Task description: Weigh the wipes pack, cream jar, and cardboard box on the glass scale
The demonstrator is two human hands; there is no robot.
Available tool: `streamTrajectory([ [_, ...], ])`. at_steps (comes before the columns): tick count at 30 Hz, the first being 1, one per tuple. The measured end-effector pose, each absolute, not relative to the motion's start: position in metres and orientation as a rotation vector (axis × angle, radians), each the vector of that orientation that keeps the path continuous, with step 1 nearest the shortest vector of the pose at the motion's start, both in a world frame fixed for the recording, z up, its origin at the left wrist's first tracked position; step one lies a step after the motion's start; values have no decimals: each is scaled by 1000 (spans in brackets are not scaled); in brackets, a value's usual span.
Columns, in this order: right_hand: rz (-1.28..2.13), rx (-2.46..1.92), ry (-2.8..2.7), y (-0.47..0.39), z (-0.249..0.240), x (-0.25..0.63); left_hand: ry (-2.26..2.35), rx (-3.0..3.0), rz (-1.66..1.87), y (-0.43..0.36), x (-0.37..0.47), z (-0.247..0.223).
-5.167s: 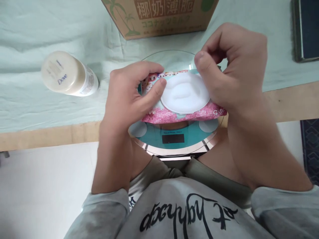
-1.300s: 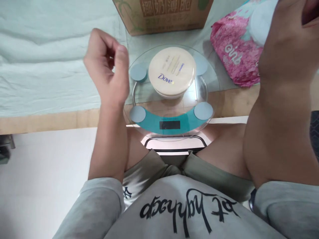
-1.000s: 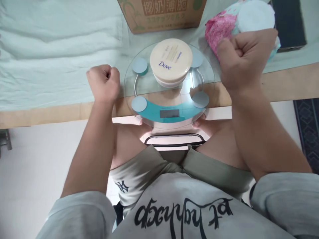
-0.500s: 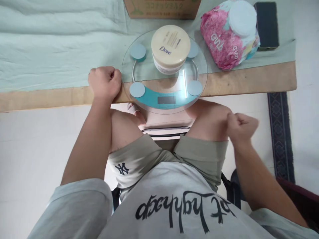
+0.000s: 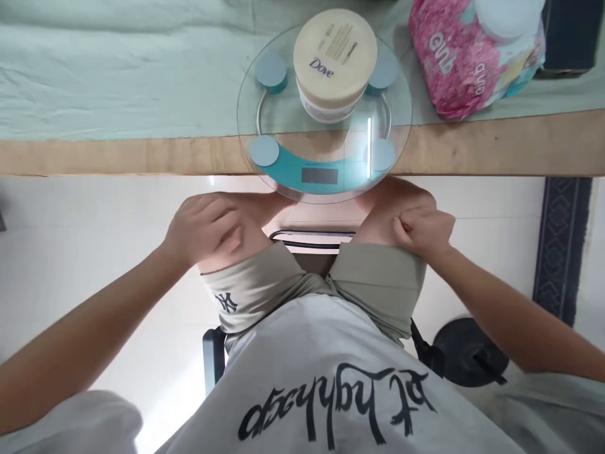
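My left hand [image 5: 208, 226] is over my left thigh near the knee, its fingers loosely curled with nothing in them. On the other thigh rests my right hand [image 5: 425, 231], closed in a fist and holding nothing. In front of me, a round glass bathroom scale [image 5: 289, 173] with a teal front band lies on the table, its front rim jutting past the edge. Its small display [image 5: 319, 176] looks dark. Toward the back of the scale stands a cream-lidded Dove tub [image 5: 334, 57]. Both hands are apart from the scale and tub.
Right of the scale, a pink Einb pack [image 5: 456, 60] with a white round lid [image 5: 510, 14] stands beside a dark box [image 5: 571, 38]. A pale green cloth [image 5: 118, 75] covers the table behind its bare wooden edge [image 5: 94, 156]. A black round base [image 5: 467, 353] is on the floor.
My left hand has come off the table edge back onto my left thigh. My right fist has moved inward on my right thigh. The view has shifted; scale and tub stay put.
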State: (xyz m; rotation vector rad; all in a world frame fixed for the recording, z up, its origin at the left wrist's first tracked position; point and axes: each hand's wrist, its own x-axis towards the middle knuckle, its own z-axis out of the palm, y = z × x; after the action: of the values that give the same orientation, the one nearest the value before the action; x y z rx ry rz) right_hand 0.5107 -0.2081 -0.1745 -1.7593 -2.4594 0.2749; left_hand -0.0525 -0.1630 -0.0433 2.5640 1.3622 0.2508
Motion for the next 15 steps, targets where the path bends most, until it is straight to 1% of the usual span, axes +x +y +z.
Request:
streamTrajectory([
  [6,338,-948,-2891,-181,-137,529,870,2570,28,-150,-61,-92],
  [9,360,-626,-2944,-166,-135,521,819,2543,11,-149,-60,-107],
  [11,349,-562,-2929,-161,-137,514,898,2528,45,-155,-62,-108],
  [15,314,-625,-2896,-160,-140,506,1017,2522,123,-175,-74,-99],
])
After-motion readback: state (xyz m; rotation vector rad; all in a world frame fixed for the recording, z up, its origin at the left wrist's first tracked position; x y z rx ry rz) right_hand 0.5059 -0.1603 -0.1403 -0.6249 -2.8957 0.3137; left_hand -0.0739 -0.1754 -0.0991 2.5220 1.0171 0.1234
